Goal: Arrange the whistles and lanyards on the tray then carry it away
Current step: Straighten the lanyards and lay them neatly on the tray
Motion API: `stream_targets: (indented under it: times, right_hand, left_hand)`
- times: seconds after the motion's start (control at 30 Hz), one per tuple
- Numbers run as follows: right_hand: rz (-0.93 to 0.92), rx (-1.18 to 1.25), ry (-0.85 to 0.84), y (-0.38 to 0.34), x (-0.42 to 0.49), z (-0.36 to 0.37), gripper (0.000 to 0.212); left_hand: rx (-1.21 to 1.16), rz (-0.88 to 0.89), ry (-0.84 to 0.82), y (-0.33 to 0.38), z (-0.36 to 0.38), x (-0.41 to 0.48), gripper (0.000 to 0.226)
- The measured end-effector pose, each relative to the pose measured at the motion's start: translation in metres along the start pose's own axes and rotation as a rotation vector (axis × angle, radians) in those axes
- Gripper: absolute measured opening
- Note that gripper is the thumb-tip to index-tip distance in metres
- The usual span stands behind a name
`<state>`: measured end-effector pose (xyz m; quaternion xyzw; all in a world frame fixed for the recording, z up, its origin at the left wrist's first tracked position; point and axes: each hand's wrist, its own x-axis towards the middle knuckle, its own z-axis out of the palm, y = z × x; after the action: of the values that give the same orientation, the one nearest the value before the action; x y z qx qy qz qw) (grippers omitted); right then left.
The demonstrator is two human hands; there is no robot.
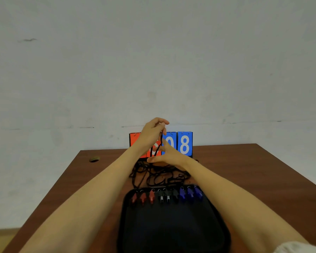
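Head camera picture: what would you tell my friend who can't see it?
A person's left hand holds up a black lanyard above a tangled pile on a brown table, the right hand open beside it. Nearer sits a black tray with a row of red, black and blue whistles; a scoreboard stands behind.

Person, two arms in view. Forearms: left forearm and right forearm, both bare from elbow to wrist. Hands: left hand and right hand, bare. Clothing: one pale off-white sleeve of soft fabric, its edge showing at the right upper arm.
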<state>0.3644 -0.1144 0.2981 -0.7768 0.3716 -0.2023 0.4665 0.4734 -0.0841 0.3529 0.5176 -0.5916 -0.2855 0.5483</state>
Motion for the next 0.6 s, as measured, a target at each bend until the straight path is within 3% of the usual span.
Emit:
stream_targets:
  times: [0.1,0.2,0.37,0.6]
  right_hand:
    - [-0.007,0.042,-0.089,0.001,0.003,0.013,0.065]
    - [-0.002,-0.031,-0.085,0.008,0.009,0.017,0.025]
    - [0.096,-0.04,0.105,0.029,0.01,-0.021,0.024]
    - [0.022,-0.209,0.192,0.04,-0.002,-0.064,0.021]
  left_hand:
    - [-0.06,0.02,0.071,-0.002,-0.008,0.002,0.025]
    - [-0.069,0.026,0.252,-0.011,-0.022,0.006,0.025]
    - [0.044,-0.129,0.525,-0.044,-0.059,0.0,0.022]
    - [0.42,-0.459,0.362,-0.109,-0.077,-0.023,0.026]
